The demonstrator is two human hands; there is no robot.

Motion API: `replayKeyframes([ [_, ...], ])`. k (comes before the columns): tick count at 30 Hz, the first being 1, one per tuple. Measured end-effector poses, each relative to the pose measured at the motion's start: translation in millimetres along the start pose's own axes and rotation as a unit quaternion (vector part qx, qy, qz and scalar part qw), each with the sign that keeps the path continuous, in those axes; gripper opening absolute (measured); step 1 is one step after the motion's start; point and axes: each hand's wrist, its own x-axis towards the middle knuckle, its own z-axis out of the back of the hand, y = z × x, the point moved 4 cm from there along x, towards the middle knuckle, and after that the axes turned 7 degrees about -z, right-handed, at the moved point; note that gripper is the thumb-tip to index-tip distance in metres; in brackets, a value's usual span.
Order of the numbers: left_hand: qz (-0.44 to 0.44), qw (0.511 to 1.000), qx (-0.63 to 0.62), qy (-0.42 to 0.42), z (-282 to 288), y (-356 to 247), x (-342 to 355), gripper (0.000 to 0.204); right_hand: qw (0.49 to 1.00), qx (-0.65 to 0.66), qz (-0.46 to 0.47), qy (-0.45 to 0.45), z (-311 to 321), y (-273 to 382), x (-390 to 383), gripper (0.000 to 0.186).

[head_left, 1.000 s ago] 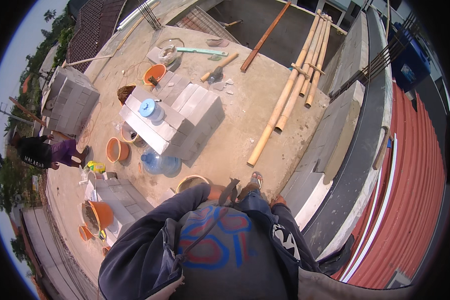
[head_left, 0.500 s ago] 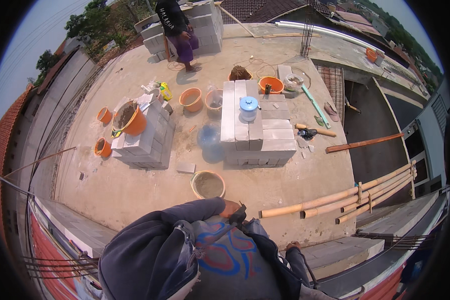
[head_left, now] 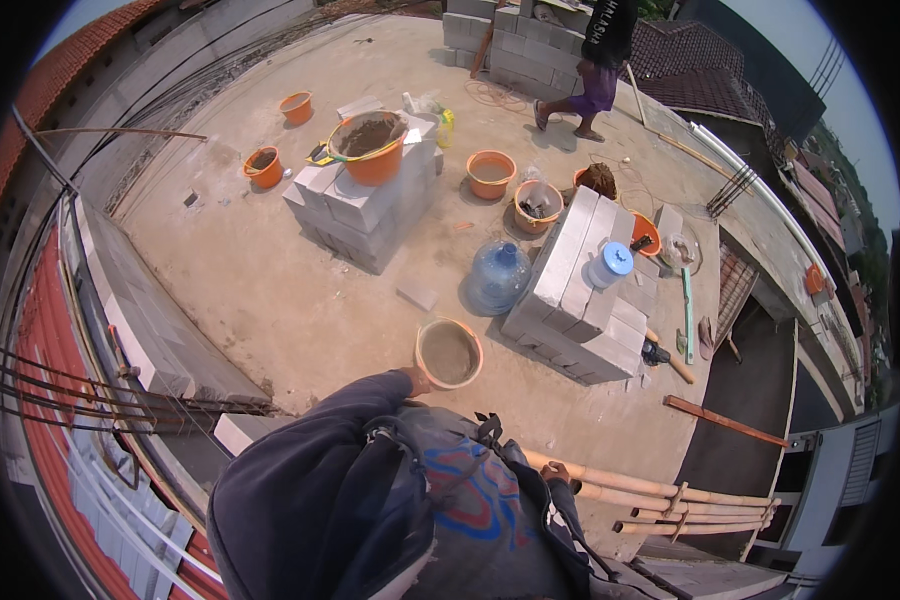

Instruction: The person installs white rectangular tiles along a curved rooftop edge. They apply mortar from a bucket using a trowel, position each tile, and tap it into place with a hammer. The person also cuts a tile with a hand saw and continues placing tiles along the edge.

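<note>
My left hand [head_left: 419,381] is at the near left side of an orange-rimmed bucket [head_left: 475,354] that holds grey mortar and stands on the floor in front of me. The fingers are partly hidden, and whether they grip the rim is unclear. My right hand [head_left: 557,472] hangs low beside my body, close to the ends of several bamboo poles [head_left: 610,478]. It is small in view, its finger pose is unclear, and nothing shows in it. A lone grey block [head_left: 417,295] lies flat beyond the bucket.
Two stacks of pale blocks stand ahead: the left stack [head_left: 365,235] bears an orange mortar bucket [head_left: 374,165], the right stack [head_left: 570,265] a blue-lidded container [head_left: 611,263]. A water jug [head_left: 498,275] sits between. A dark opening [head_left: 735,390] lies right. Another person [head_left: 598,80] walks at the back.
My left hand has moved from the front of my clothing to the side of the mortar bucket. My view has turned left, and the other person has stepped along the back.
</note>
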Motion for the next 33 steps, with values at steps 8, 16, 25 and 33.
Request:
replayKeyframes([
  [8,0.236,0.968,-0.042,-0.068,89.7,290.4,-51.8,0.049,0.986,-0.142,-0.007,0.092,-183.5,82.0,-37.0,0.032],
  [16,0.307,0.878,-0.256,-0.261,167.7,423.6,-146.9,0.044,0.905,-0.371,0.075,0.194,-400.4,214.8,-33.4,0.038],
  [25,0.242,0.922,-0.214,-0.214,134.1,522.0,-199.5,0.042,0.815,-0.457,0.285,0.212,-775.2,483.1,-33.4,0.028],
  [33,0.435,0.77,-0.388,-0.259,244.4,580.3,-262.1,0.039,0.838,-0.241,0.456,0.177,-1105.6,781.9,-165.1,0.054],
])
